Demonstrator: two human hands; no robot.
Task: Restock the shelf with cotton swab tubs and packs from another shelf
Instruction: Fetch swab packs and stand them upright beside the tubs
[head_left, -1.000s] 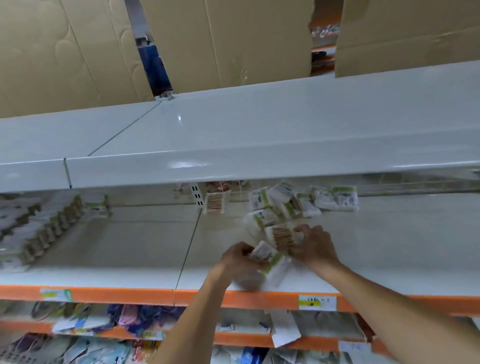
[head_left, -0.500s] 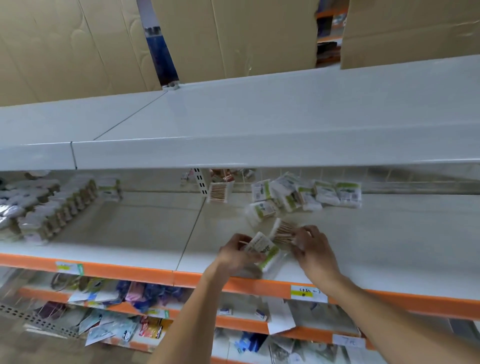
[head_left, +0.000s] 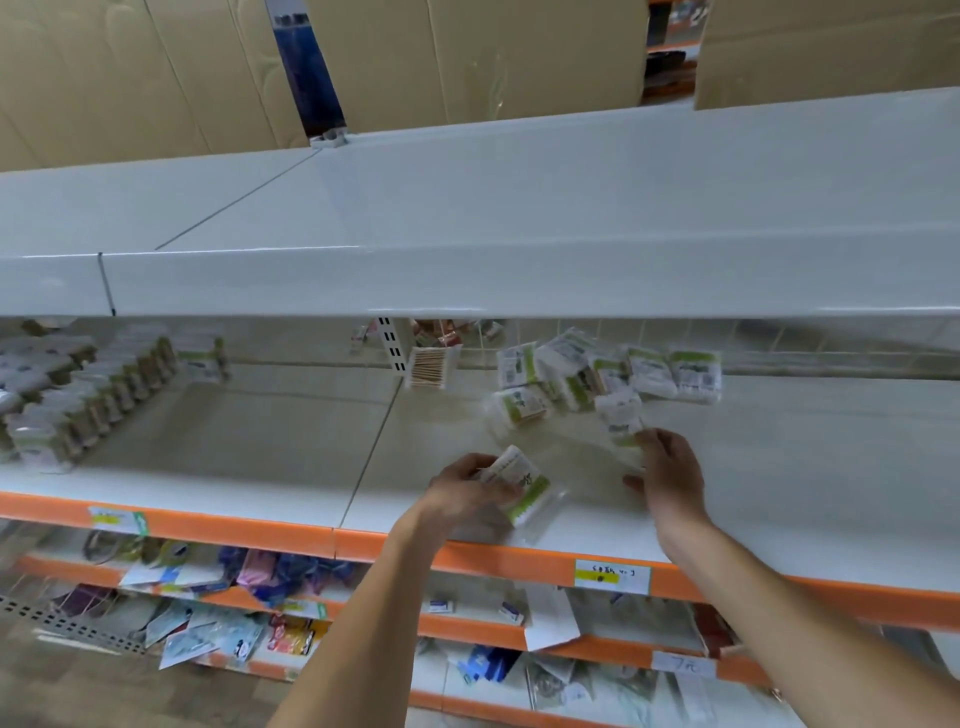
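Observation:
My left hand (head_left: 462, 488) grips a white and green cotton swab pack (head_left: 522, 486) just above the white shelf (head_left: 270, 457), near its orange front edge. My right hand (head_left: 670, 478) pinches the lower end of another clear swab pack (head_left: 618, 415), lifted toward the back. Behind it several white and green swab packs (head_left: 571, 371) lie in a loose pile by the back wall. A pack of wooden-stick swabs (head_left: 430, 368) leans at the upright. At the far left, rows of swab tubs (head_left: 78, 395) stand on the same shelf.
A wide white shelf (head_left: 519, 218) overhangs above, with cardboard boxes (head_left: 467, 57) on it. Orange-edged lower shelves (head_left: 234, 587) hold mixed small packets. A yellow price label (head_left: 612, 576) sits on the front rail below my right hand.
My right hand has moved right and back, away from the left hand, now holding a different clear pack. My left hand keeps its pack at about the same place. The camera dipped slightly.

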